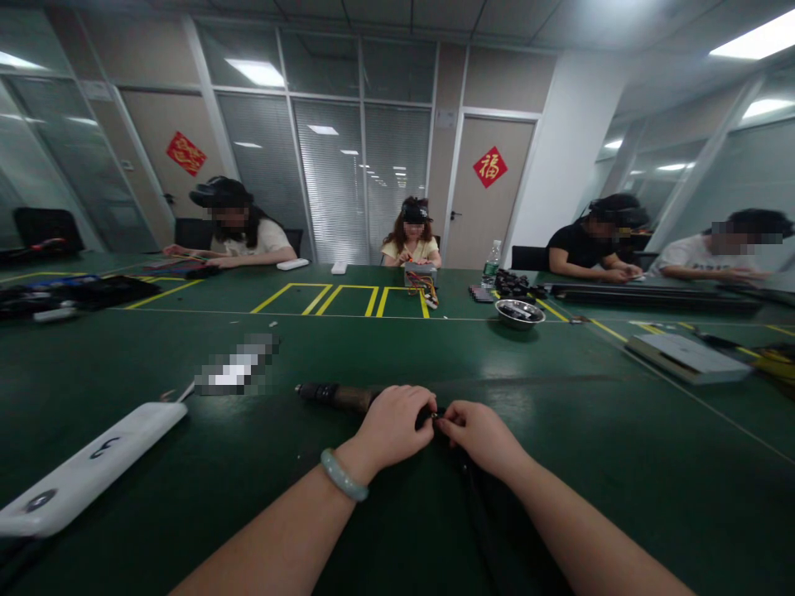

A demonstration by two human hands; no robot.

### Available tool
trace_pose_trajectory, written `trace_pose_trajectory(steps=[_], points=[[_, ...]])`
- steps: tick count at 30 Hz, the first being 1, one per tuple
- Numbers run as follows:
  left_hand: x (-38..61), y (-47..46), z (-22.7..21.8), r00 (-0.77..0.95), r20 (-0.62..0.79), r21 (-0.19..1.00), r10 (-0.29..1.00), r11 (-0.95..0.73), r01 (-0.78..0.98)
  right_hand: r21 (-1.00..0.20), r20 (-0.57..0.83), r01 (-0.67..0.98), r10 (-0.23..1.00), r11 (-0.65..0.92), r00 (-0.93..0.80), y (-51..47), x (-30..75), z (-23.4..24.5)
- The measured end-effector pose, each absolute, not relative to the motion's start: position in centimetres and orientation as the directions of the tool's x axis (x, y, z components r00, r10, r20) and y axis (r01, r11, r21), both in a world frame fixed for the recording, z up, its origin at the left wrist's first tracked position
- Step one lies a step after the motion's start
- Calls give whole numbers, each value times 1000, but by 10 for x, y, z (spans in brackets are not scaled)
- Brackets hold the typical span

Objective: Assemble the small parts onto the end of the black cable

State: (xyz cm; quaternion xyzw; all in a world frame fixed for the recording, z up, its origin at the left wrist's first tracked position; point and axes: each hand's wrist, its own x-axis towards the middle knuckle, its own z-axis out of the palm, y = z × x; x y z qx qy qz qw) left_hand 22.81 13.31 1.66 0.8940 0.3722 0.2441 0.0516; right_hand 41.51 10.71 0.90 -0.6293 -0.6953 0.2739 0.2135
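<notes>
My left hand [394, 426] is closed over the near end of a long dark object with a brown handle [335, 396] that lies across the green table [590, 430]. A pale green bangle [344, 476] sits on that wrist. My right hand [478, 430] is pinched at the same spot, its fingertips touching those of the left hand. What sits between the fingertips is small and dark, and I cannot name it. A dark strap or cloth [490, 513] runs from the hands toward me under the right forearm.
A long white device [87, 472] lies at the near left. A flat grey device [689, 358] lies at the right. A metal bowl [519, 312] and a water bottle [491, 263] stand farther back. Several other people sit at the far side with their own items.
</notes>
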Motion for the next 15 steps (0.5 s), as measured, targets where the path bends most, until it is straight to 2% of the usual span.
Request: trace_pose_trajectory(steps=[15], points=[[226,137,14,629,396,294,669,-741,604,-648,-52,760,993,47,-106,109,416,6]])
